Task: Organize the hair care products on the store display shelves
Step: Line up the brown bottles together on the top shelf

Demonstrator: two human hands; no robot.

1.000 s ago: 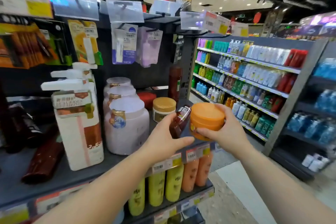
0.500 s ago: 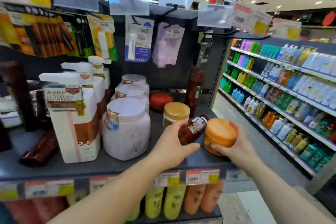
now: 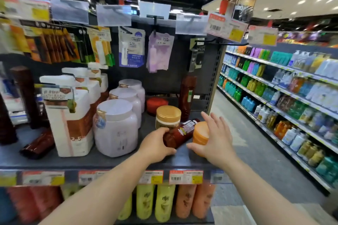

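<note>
Nearest, below the shelf edge: yellow tubes (image 3: 155, 204) and orange tubes (image 3: 193, 201) standing in a row on the lower shelf, under a strip of price tags (image 3: 185, 177).

On the grey shelf (image 3: 109, 160), near its front right corner: left hand (image 3: 155, 145) curled round the base of a dark red bottle (image 3: 180, 132), thumb below and fingers over the top. Bottle lying on its side, cap end pointing back and right, just in front of a gold-lidded jar (image 3: 167, 117). Right hand (image 3: 216, 139) spread wide, fingers straight and apart, palm against the right side of an orange jar (image 3: 200, 133), thumb under its front edge. Orange jar tilted, lid facing left toward the bottle, touching or nearly touching it; whether resting on the shelf, cannot tell.

Left of these: a pale pink tub (image 3: 115, 128) with a white lid, two more like it in line behind. Further left, white pump jugs (image 3: 70, 120) in a row, and a brown bottle (image 3: 37, 145) lying flat.

Toward the back: a red flat jar (image 3: 157, 103) and a tall brown bottle (image 3: 187, 95) upright against the back panel. Above, hanging packets (image 3: 131, 49) on pegs.

Far right, across the aisle: long shelves (image 3: 285, 97) of blurred coloured bottles.
</note>
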